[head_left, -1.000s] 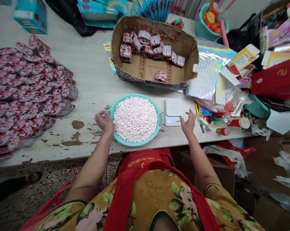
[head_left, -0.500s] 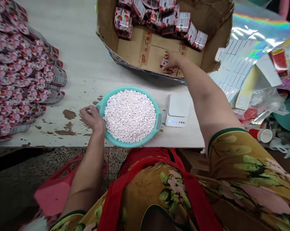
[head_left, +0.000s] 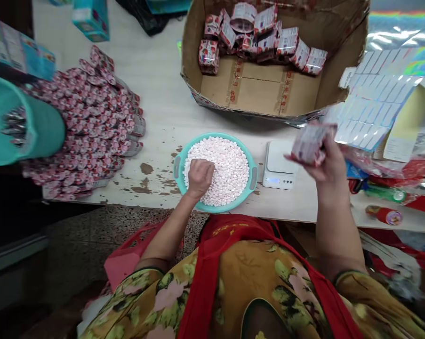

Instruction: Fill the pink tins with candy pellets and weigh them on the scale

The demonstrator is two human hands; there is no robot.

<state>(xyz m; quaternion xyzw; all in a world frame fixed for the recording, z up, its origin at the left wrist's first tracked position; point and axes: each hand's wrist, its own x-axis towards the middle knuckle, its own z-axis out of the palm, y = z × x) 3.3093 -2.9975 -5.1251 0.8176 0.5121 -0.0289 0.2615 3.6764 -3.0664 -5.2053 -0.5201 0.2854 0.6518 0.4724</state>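
My left hand [head_left: 201, 178] rests on the small white candy-like pellets [head_left: 229, 174] that fill a round turquoise basin [head_left: 253, 179]. Its fingers are curled closed, and whatever they may hold is hidden. In my right hand [head_left: 327, 162] is a pink printed packet [head_left: 309, 141], blurred by motion, raised above the right side of a small white digital scale [head_left: 281, 157]. The scale stands just right of the basin, its display lit. Beyond it, a cut-down cardboard box [head_left: 258, 101] holds several similar pink packets [head_left: 208, 56] along its far side.
A large heap of pink printed packets [head_left: 92, 122] covers the table's left side, beside a turquoise bucket [head_left: 44, 127]. Blue boxes [head_left: 91, 19] stand behind. Label sheets [head_left: 374, 94] and a small red bottle [head_left: 383, 215] lie at the right. A pink stool [head_left: 122, 263] is below the table edge.
My right hand has lifted a pink packet out of the cardboard box and brought it toward me. My left hand has moved from the basin's handle onto the pellets. The view has shifted left.
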